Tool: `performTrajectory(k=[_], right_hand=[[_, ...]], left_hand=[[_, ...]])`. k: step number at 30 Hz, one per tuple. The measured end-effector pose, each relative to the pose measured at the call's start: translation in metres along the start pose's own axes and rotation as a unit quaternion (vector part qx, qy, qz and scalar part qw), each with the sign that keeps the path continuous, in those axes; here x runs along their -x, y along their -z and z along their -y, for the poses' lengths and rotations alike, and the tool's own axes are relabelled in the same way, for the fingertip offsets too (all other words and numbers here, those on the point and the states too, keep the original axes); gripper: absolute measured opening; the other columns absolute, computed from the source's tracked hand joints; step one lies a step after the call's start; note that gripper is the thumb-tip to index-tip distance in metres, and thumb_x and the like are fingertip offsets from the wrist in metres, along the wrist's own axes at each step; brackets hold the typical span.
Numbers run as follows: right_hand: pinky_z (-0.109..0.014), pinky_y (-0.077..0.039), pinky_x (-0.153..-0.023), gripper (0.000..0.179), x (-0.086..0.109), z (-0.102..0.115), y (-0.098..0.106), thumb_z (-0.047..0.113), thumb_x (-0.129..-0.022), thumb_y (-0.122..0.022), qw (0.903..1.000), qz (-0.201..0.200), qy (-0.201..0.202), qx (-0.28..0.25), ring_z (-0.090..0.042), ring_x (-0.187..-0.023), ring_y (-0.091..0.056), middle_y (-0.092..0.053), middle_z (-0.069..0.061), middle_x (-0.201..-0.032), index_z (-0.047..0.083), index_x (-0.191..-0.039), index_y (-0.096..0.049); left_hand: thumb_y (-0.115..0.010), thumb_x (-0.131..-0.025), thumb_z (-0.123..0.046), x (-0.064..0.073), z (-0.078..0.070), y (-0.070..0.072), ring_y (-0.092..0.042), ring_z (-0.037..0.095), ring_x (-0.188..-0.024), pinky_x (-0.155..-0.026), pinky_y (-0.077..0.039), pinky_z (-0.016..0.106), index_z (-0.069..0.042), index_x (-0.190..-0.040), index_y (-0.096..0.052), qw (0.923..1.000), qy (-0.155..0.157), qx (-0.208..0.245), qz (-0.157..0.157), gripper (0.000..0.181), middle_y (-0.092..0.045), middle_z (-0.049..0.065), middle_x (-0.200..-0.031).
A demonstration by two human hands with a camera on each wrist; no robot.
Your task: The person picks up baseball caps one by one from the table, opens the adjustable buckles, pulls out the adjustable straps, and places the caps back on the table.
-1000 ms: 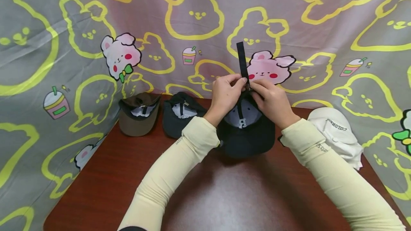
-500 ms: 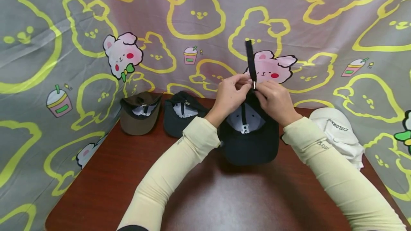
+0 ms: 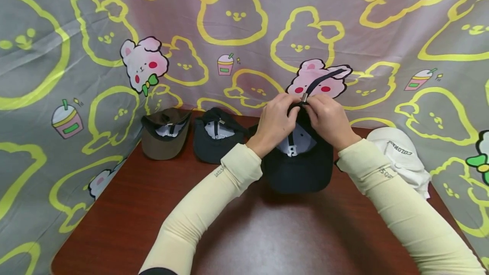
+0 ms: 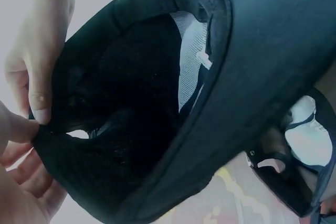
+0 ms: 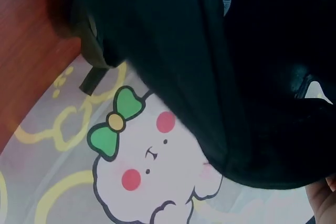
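A black baseball cap is held up over the table, inside facing me, its brim pointing down. At its back edge my left hand pinches the strap side left of the metal buckle. My right hand pinches just right of the buckle. The strap's loose end sticks up and bends over to the right. In the left wrist view the cap's dark inside shows, with thumbs and fingertips close together at its rear edge. Only a few fingers appear in the right wrist view, beneath the cap's edge.
On the brown table, a brown cap and a dark cap lie at the back left. A white cap lies at the right edge. A patterned curtain hangs close behind and at both sides.
The strap's loose end stood upright and now bends over to the right. The buckle turned and shows more plainly between the hands. The cap and hands shifted slightly right.
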State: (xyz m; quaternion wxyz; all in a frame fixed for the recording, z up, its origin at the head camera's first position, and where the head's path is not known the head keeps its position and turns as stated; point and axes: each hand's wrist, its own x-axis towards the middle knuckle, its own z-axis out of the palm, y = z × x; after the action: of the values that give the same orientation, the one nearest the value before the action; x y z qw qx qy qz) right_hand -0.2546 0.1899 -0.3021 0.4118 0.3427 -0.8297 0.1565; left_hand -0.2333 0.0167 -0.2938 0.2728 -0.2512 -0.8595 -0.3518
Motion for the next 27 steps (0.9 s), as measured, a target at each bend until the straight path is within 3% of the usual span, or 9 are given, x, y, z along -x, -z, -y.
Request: performTrajectory(k=[5, 15, 27], right_hand=[[-0.049, -0.056, -0.081, 0.009, 0.0005, -0.0006, -0.0027, -0.001, -0.089, -0.068, 0.9998, -0.015, 0.01, -0.007, -0.037, -0.083, -0.065, -0.069, -0.023, -0.089, -0.007, -0.095, -0.069], [-0.049, -0.055, -0.071, 0.008, 0.0004, 0.0033, -0.0067, 0.0, -0.089, -0.064, 0.9992, -0.039, 0.002, -0.007, -0.037, -0.073, -0.064, -0.068, -0.021, -0.079, -0.005, -0.088, -0.069], [-0.048, -0.056, -0.067, 0.014, -0.0019, 0.0041, -0.0066, 0.002, -0.091, -0.061, 0.9984, -0.034, -0.045, -0.009, -0.035, -0.068, -0.064, -0.066, -0.02, -0.073, -0.004, -0.079, -0.067]], left_hand=[[-0.063, -0.096, -0.019, 0.0, -0.0001, -0.0015, -0.069, 0.017, -0.095, -0.087, -0.056, 0.028, -0.01, -0.116, -0.071, 0.9997, -0.01, -0.023, -0.008, 0.023, -0.069, 0.006, -0.112], [-0.063, -0.096, -0.02, 0.001, -0.0024, -0.0014, -0.063, 0.014, -0.067, -0.06, -0.05, 0.026, -0.014, -0.103, -0.076, 0.9949, -0.013, -0.093, -0.037, 0.016, -0.067, 0.002, -0.088], [-0.063, -0.096, -0.02, 0.0052, 0.0013, -0.0042, -0.062, 0.016, -0.067, -0.061, -0.05, 0.026, -0.013, -0.098, -0.076, 0.992, -0.024, -0.113, -0.051, 0.015, -0.067, 0.002, -0.085]])
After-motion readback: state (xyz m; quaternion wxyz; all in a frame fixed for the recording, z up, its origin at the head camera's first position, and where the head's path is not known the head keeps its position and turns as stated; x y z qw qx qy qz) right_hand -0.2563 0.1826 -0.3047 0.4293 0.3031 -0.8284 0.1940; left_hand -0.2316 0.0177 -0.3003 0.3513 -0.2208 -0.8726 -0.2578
